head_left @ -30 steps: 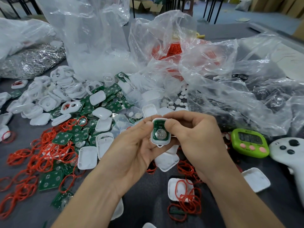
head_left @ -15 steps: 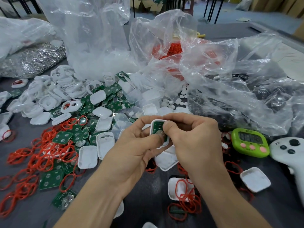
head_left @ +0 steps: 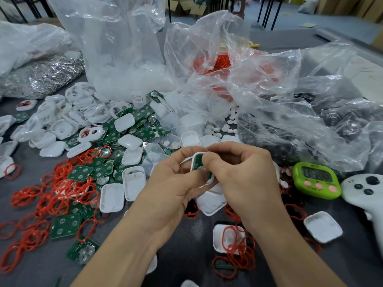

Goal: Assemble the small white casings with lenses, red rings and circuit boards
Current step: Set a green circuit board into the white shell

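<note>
Both hands meet over the table's middle around one small white casing (head_left: 196,161) with a green circuit board seated inside it. My left hand (head_left: 174,189) grips the casing from the left, its thumb lying on the board. My right hand (head_left: 242,175) pinches the casing from the right, the thumb pressing on the board's upper part. Most of the casing is hidden by fingers. Loose white casings (head_left: 113,196), green circuit boards (head_left: 66,225) and red rings (head_left: 60,193) lie scattered to the left. Small round white lenses (head_left: 224,127) lie behind my hands.
Crumpled clear plastic bags (head_left: 269,100) fill the back, one holding red rings. A green timer (head_left: 316,180) and a white controller (head_left: 364,189) sit at the right. More casings (head_left: 323,226) and red rings (head_left: 236,251) lie near my right forearm. A silvery bag (head_left: 41,75) lies far left.
Both thumbs have slid onto the circuit board, covering most of it. The casing has tilted a little and the hands have closed in tighter around it.
</note>
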Action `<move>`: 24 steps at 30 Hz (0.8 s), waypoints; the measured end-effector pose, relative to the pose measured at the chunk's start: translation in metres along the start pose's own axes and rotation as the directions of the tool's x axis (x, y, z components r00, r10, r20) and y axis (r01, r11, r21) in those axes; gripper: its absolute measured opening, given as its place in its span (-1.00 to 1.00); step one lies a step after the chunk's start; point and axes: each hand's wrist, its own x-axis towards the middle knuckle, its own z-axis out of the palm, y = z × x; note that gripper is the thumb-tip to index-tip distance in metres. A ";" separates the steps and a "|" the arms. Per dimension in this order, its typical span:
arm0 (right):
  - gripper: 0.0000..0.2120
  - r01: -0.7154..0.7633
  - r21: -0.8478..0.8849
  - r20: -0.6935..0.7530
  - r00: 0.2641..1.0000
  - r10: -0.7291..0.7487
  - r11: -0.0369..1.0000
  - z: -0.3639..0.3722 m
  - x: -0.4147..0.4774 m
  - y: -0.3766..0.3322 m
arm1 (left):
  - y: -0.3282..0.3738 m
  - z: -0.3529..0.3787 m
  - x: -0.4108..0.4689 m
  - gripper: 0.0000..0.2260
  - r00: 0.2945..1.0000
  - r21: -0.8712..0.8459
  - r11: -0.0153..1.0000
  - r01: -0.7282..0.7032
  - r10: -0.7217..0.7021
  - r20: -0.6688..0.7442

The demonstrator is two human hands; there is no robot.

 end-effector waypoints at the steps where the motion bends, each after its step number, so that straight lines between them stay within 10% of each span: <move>1: -0.94 -0.006 -0.006 0.001 1.000 0.006 1.000 -0.001 0.000 0.000 | -0.001 0.000 0.000 -0.67 1.000 0.021 1.000 -0.006 0.006 -0.006; 24: -0.90 0.028 -0.232 -0.137 0.989 -0.061 0.972 0.008 -0.008 -0.002 | -0.006 0.002 -0.002 -0.76 0.997 0.250 0.965 -0.072 0.077 -0.008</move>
